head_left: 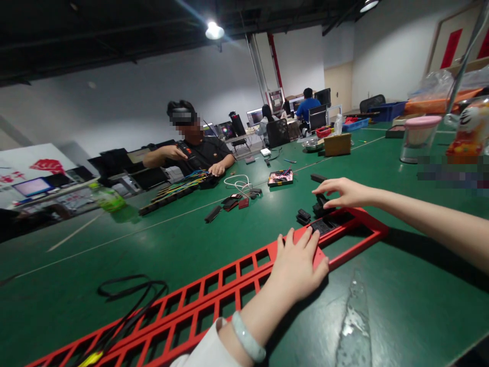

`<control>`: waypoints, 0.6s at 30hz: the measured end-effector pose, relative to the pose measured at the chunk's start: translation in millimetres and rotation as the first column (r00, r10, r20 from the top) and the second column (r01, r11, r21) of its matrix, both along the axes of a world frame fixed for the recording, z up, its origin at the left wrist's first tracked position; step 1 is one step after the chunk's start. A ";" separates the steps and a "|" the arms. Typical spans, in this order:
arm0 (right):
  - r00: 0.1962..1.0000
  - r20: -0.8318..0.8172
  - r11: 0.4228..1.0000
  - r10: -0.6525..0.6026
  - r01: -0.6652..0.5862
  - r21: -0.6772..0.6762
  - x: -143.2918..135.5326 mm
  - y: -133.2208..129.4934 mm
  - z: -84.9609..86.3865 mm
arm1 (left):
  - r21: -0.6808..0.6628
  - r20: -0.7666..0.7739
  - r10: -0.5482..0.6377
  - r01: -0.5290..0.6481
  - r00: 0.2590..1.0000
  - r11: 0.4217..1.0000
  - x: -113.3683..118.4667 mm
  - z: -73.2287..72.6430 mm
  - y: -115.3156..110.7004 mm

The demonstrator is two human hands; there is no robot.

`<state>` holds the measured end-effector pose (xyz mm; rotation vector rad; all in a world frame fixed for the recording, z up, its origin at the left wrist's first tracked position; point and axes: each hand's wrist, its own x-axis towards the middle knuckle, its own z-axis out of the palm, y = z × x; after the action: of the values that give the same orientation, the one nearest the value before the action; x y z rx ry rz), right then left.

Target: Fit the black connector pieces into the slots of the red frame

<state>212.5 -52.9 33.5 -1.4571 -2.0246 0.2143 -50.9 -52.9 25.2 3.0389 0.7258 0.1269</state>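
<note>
A long red frame (244, 265) with rows of rectangular openings lies slantwise across the green table. My left hand (296, 262) rests flat on it near its right end, fingers spread. Just beyond those fingertips, a black plastic part (324, 224) sits in an opening of the frame. My right hand (340, 193) has its thumb and fingers closed around a small black block (320, 205) at the frame's far edge; the fingers partly hide it. Beside that block, another small black piece (303, 216) lies on the table.
Black cords (133, 295) lie over the frame's left part. Beyond are a black bar (318, 178), a box of small parts (280, 177), a white cable (239, 181) and dark pieces (231, 201). A co-worker (194, 148) sits across the table; a pink-lidded cup (420, 140) stands right.
</note>
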 end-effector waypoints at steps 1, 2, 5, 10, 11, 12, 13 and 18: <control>1.000 -0.027 1.000 -0.014 0.014 0.025 2.1 -8.0 -2.8 | 0.006 0.006 -0.002 0.002 1.000 1.000 -0.4 -0.4 -0.1; 0.998 -0.050 0.998 -0.027 0.030 0.047 3.9 -15.7 -6.7 | 0.015 0.013 -0.003 0.002 1.000 1.000 -0.7 -0.9 -0.4; 0.991 -0.110 0.994 -0.072 0.080 0.071 7.8 -32.9 -19.5 | 0.051 0.032 -0.012 0.011 0.999 0.999 -1.4 -2.2 -1.8; 0.993 -0.114 1.000 0.004 -0.002 0.016 7.8 -40.7 -27.1 | 0.105 0.061 -0.044 0.037 0.997 0.994 -2.0 -3.3 -4.0; 0.993 -0.115 1.000 0.016 -0.015 0.008 6.8 -40.9 -26.8 | 0.111 0.070 -0.050 0.042 0.996 0.993 -2.0 -4.0 -3.9; 0.993 -0.112 1.000 0.028 -0.028 -0.004 5.5 -41.2 -26.3 | 0.113 0.080 -0.054 0.045 0.995 0.993 -1.9 -4.6 -3.6; 0.994 -0.105 0.999 0.040 -0.041 -0.016 4.0 -41.7 -25.8 | 0.112 0.094 -0.061 0.050 0.994 0.993 -1.6 -5.0 -3.3; 0.996 -0.066 0.998 0.057 -0.059 -0.029 -1.4 -46.7 -24.7 | -0.004 0.271 -0.214 0.223 0.939 0.975 2.1 12.5 -8.3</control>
<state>211.1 -99.6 8.9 -1.3933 -2.0204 0.3150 -48.8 -61.2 37.6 2.9565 0.3642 0.5047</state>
